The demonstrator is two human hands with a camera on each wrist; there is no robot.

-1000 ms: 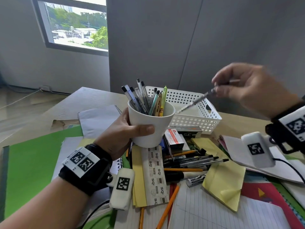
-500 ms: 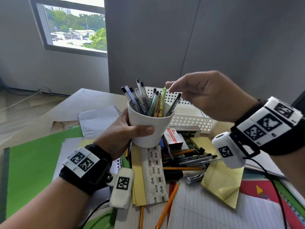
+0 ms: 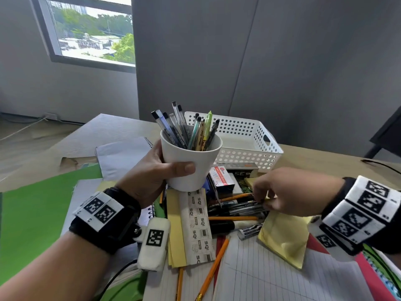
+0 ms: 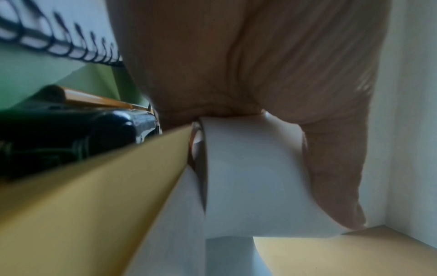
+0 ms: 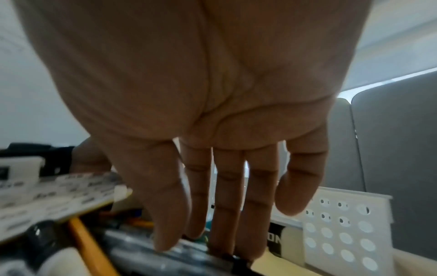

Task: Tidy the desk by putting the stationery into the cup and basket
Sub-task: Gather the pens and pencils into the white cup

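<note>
The left hand is wrapped round the white cup, thumb across its front, holding it upright just above the clutter; the cup already carries a sheaf of pens standing on end. Behind it on the bench sits the white basket, with nothing visible in it from the head view. The right hand is low over the loose pens that lie in a bundle right of the cup, and it is by far the nearer hand to them. Its fingers reach down straight and close together, the tips touching the dark barrels, the thumb alongside; whether a pen is already pinched I cannot tell, as the tips hide the contact. These pens lie roughly crosswise, their long axis running left to right, near ends under the fingertips and far ends pointing toward the cup's base. So the coming move likely turns on this: a pen must be lifted by its right end, swung from flat to upright, and carried up and left to the cup mouth. Orange pencils, a marker and yellow sticky notes lie among them, so a neighbour could get dragged along.
</note>
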